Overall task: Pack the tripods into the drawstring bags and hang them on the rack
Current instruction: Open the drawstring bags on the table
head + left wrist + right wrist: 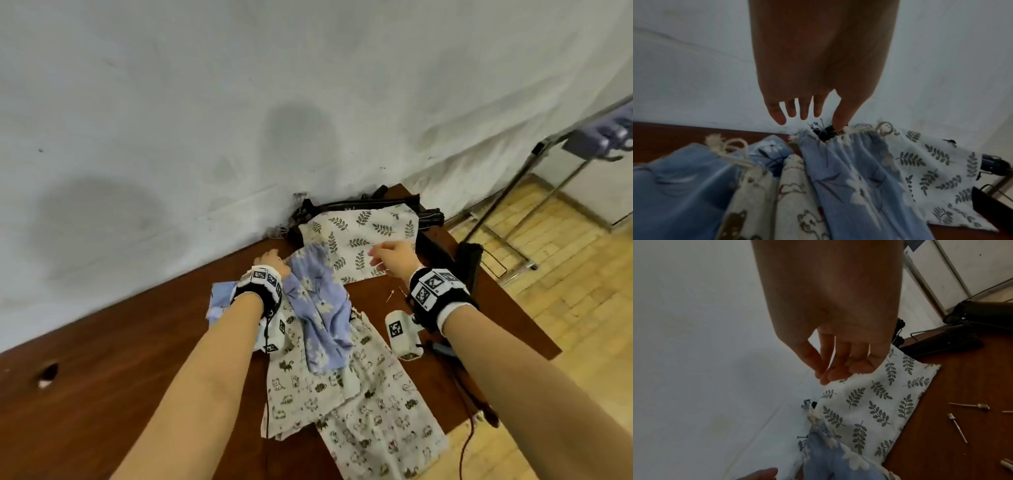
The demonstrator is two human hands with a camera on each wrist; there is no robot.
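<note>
Blue bag (317, 301) is lain lengthwise on the table (102, 394), its gathered mouth touched by the left hand (272, 262), fingers spread, while the right hand (394, 258), fingertips pinched together holding nothing discernible, is hovered beside it over the leaf bag (363, 236)

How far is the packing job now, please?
Done: one blue bag seems to hang on the rack. In hand: left hand touches the mouth of the blue floral bag; right hand hovers above the leaf bag. Left: tripods lie unpacked.
</note>
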